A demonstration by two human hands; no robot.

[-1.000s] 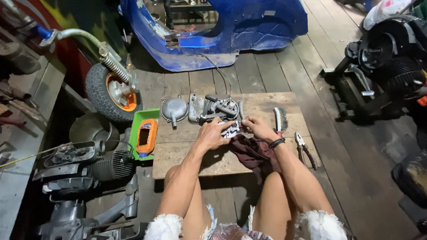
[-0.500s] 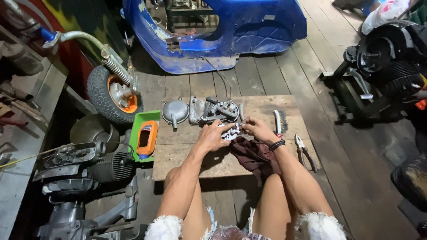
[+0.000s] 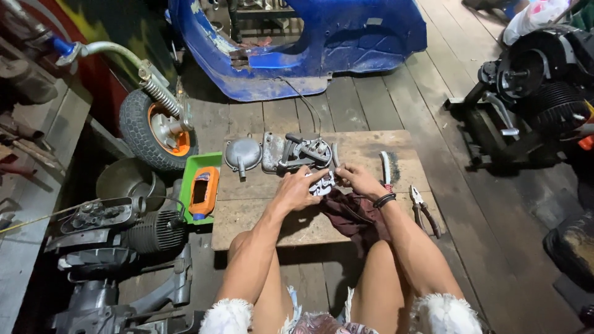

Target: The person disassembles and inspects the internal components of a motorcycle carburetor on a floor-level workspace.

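While sitting low on the plank floor with knees either side of the wooden board (image 3: 371, 145), both hands meet over its middle: left hand (image 3: 297, 190) and right hand (image 3: 357, 180) pinching the same small metal part (image 3: 323, 184) between the fingertips, thumbs on top, so clearly grasping it from both ends rather than resting on it. Held just above the dark red rag (image 3: 354, 215), probably so grease and anything dropped land on cloth instead of rolling between the floorboards. Just beyond the part, toward the far edge of the board, a grey engine cover (image 3: 298, 152) and a round domed cap (image 3: 242, 153) lying side by side, flat and within easy reach. Right of the hands, a slim tool with a white handle (image 3: 386, 167), and pliers (image 3: 424, 207) at the board's right edge, close to the right wrist. Off to the left, touching the board, a green tray (image 3: 213, 162) keeping an orange bottle (image 3: 202, 192) from rolling away. Farther left, a small wheel with an orange hub (image 3: 158, 127); far side, a blue scooter body (image 3: 309, 43); near left, an engine block (image 3: 124, 229) parked out of the way.
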